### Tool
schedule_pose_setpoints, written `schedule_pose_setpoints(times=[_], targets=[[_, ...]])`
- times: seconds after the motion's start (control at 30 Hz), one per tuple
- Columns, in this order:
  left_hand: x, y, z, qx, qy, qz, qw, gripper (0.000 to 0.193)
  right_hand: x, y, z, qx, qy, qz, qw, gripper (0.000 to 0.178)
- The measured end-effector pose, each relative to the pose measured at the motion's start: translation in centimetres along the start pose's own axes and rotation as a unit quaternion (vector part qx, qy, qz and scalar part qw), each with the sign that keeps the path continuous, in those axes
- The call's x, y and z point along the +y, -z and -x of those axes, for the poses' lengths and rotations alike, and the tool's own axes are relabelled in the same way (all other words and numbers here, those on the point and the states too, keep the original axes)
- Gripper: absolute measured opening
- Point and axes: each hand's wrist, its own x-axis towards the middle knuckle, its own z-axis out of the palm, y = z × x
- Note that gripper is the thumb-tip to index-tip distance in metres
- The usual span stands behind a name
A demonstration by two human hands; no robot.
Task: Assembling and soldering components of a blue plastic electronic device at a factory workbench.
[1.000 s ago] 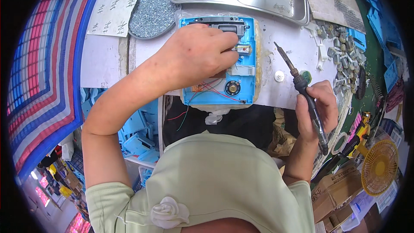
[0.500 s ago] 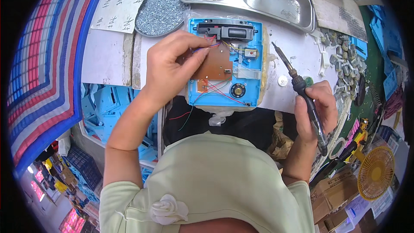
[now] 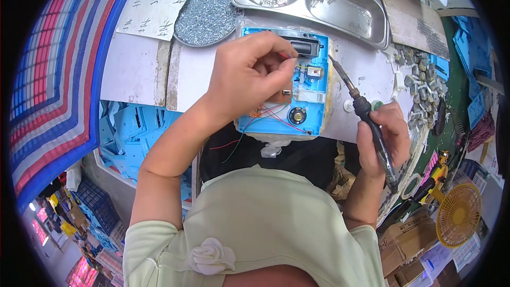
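My left hand (image 3: pixel 249 72) reaches over the blue plastic housing (image 3: pixel 313 111), thumb and forefinger pinched together on a thin wire, mostly hidden by the fingers. Beneath the hand, a brown circuit board (image 3: pixel 281 96) is largely covered. My right hand (image 3: pixel 387 141) grips a soldering iron (image 3: pixel 366 111) by its black handle, its tip pointing up and left beside the housing's right edge. Inside the housing are a black compartment piece (image 3: pixel 305 48), a small white part with a red dot (image 3: pixel 314 72) and a round black speaker (image 3: pixel 297 115). Red and green wires dangle over the near edge.
A dish of small metal screws (image 3: pixel 204 16) and a steel compartment tray (image 3: pixel 348 13) stand at the back. Small metal parts (image 3: pixel 422 87) are heaped at the right. Blue plastic pieces (image 3: pixel 141 127) fill a box at left. A yellow fan (image 3: pixel 459 215) is at lower right.
My left hand has moved right across the housing, covering more of the circuit board and black piece. The soldering iron's tip is nearer the housing. The whole view has shifted slightly.
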Motion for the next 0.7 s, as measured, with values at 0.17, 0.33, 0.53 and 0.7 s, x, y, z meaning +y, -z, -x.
schedule_pose_setpoints(times=[0.17,0.33,0.53,0.7], targets=[[0.4,-0.5,0.3,0.006,0.134,0.129,0.983,0.007,-1.2,-1.3,0.0,0.063,-0.204,-0.107,0.971,0.036],[0.7,-0.4,0.6,-0.002,0.165,0.140,0.976,0.011,-0.1,-5.3,-4.2,-0.046,-0.158,-0.150,0.975,0.048],[0.7,-0.1,0.4,-0.012,0.106,0.058,0.993,0.011,0.4,-7.9,-5.9,-0.072,-0.162,-0.182,0.967,0.050],[0.4,0.2,0.6,-0.014,0.072,-0.033,0.997,0.009,1.0,-8.3,-5.3,-0.068,-0.113,-0.131,0.983,0.048]])
